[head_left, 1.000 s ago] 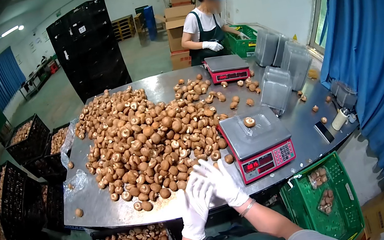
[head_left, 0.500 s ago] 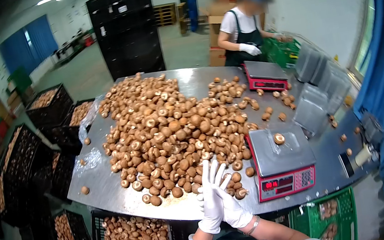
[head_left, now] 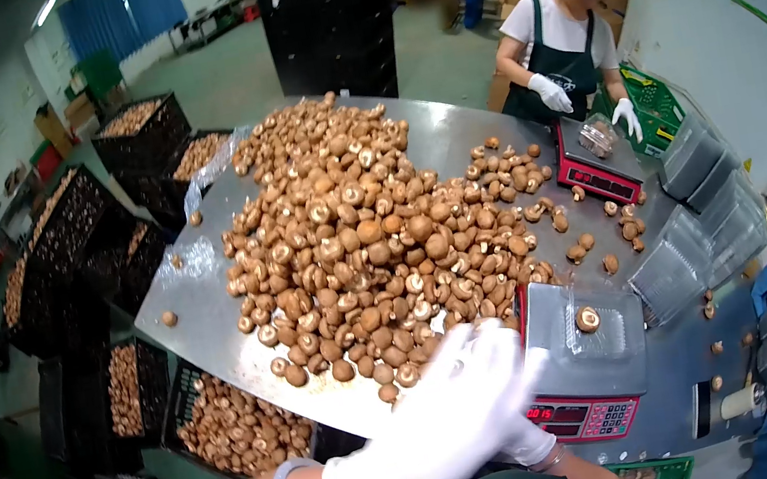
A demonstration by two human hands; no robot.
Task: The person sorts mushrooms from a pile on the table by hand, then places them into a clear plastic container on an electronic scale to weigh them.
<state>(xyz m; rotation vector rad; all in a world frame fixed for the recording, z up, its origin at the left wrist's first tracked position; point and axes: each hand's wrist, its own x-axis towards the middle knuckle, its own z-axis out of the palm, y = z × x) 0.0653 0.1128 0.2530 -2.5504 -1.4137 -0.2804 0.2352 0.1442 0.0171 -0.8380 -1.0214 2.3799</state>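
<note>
White gloves cover both hands, which meet in front of my body at the near table edge. My left hand (head_left: 425, 425) is smeared by motion and lies across the other; its fingers are blurred. Mostly hidden behind it, my right hand (head_left: 524, 439) is beside the near scale. Just beyond them spreads a large pile of brown mushrooms (head_left: 352, 234) on the metal table (head_left: 304, 400). The red-framed scale (head_left: 585, 414) carries a clear plastic box (head_left: 609, 313) with one mushroom (head_left: 586, 318) in it.
Across the table a co-worker (head_left: 566, 57) in white gloves stands by a second scale (head_left: 597, 178). Clear boxes (head_left: 681, 256) are stacked at the right. Black crates (head_left: 144, 142) of mushrooms stand left, and another crate (head_left: 243, 430) sits below the near edge.
My hands, upright and pressed together before, are now lower and crossed. The view has shifted. A filled clear box is now on the far scale, near the co-worker's hand.
</note>
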